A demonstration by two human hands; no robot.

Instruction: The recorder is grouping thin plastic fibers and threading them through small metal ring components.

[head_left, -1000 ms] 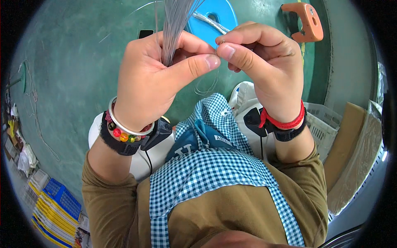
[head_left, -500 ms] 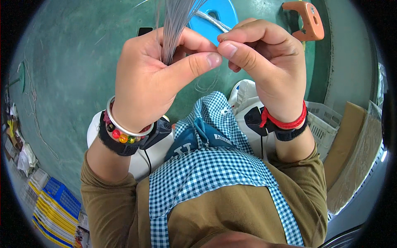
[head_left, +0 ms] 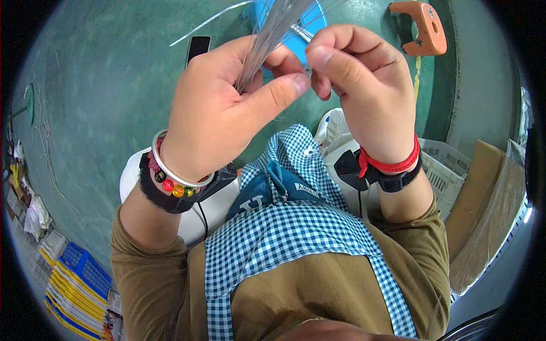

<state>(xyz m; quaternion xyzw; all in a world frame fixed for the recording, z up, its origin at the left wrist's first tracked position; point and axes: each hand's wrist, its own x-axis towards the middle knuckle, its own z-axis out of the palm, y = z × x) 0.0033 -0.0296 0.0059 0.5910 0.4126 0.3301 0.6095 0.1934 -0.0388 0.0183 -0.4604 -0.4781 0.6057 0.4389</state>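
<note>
Green floor (head_left: 114, 91) bears a blue stool (head_left: 294, 46) behind strands (head_left: 267, 45) clamped in the left hand (head_left: 222, 102), right hand (head_left: 372, 91) pinched.

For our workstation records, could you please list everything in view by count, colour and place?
Strand bundle: one, grey, top centre
Stools: two, blue top centre, orange top right
Phone: one, black, upper left-centre
Stacked crates: several, yellow, white, blue, lower left
Slatted crate: one, white, right
Cardboard: one piece, brown, right
Gingham apron: one, blue-and-white, lower centre
Bangle: one, silver, left wrist
Cord: one, red, right wrist
Left hand: one, bare, gripping strand bundle
Right hand: one, bare, upper right-centre
</note>
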